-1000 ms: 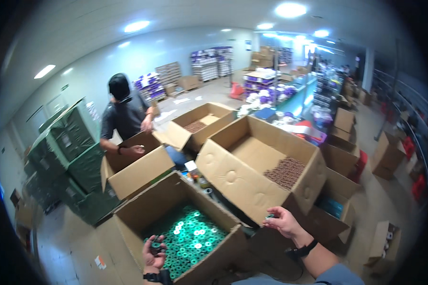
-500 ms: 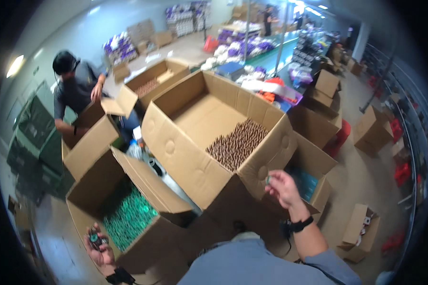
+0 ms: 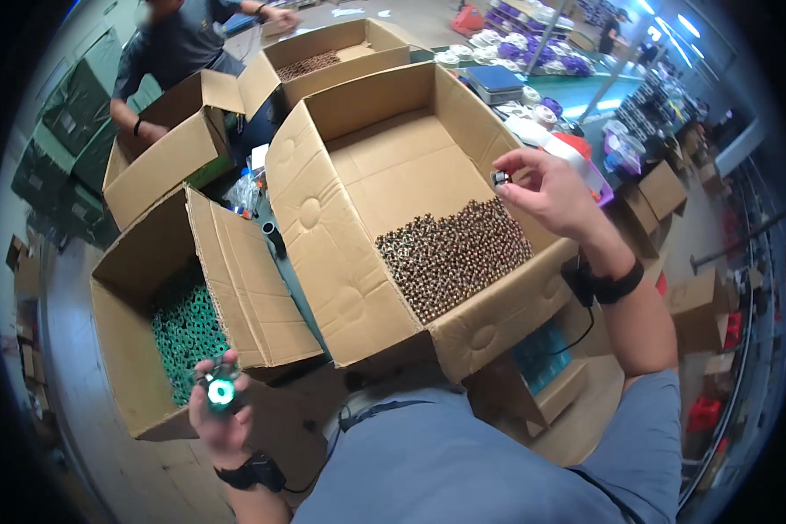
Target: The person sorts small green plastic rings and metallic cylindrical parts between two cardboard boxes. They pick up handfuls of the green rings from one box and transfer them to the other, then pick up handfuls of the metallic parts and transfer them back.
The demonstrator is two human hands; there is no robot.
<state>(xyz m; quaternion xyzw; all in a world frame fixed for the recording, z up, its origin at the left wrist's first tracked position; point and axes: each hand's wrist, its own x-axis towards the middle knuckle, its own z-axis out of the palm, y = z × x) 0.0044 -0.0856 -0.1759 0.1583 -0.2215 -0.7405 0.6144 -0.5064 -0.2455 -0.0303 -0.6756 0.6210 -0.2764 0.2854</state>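
Observation:
My left hand (image 3: 223, 424) is closed around several small round parts. The uppermost part (image 3: 221, 392) shows a bright green ring, while the others are largely hidden by my fingers. This hand is at the near edge of the left cardboard box (image 3: 118, 349), which holds a heap of green ring-shaped parts (image 3: 183, 327). Between thumb and fingertips, my right hand (image 3: 555, 192) pinches a small shiny dark-and-silver cylindrical part (image 3: 501, 177). That hand is over the right side of the large cardboard box (image 3: 393, 144), above a bed of small brownish metallic parts (image 3: 454, 253).
A co-worker (image 3: 179, 44) reaches into a smaller box (image 3: 162, 122) at the far left. Behind the large box stands another box (image 3: 345, 57) with brown parts. A carton with blue contents (image 3: 541, 358) lies below my right arm. A conveyor (image 3: 603, 96) runs at the back right.
My right hand has risen from the large box's near corner to over its right side. My left hand has moved right. The view has shifted, and one co-worker's hand has swung toward the back box.

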